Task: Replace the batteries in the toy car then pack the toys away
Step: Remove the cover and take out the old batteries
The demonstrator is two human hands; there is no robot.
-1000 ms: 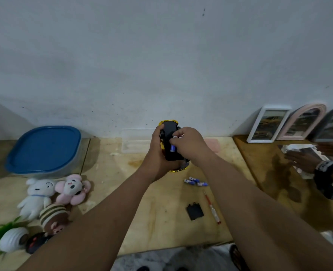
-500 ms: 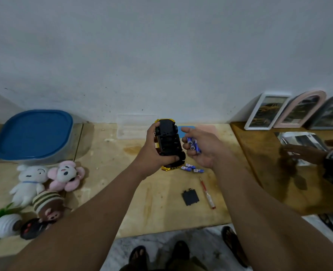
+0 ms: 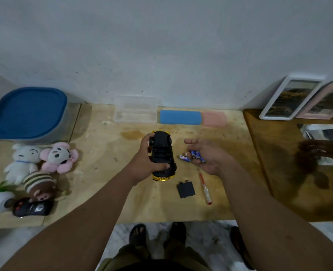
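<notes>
Left hand (image 3: 144, 163) gripped upturned toy car (image 3: 162, 155); right hand (image 3: 204, 155) loosely cupped batteries (image 3: 196, 154). Best tipped out gently, beside the table's batteries (image 3: 184, 157).

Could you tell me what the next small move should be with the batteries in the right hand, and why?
Probably lay those batteries on the table. The right hand cradles them palm up, while the left hand holds the toy car underside up with its compartment uncovered; the cover lies nearby.

Left hand (image 3: 145, 163) fingers curled gripping; right hand (image 3: 206, 156) palm up, loosely cupped.
</notes>
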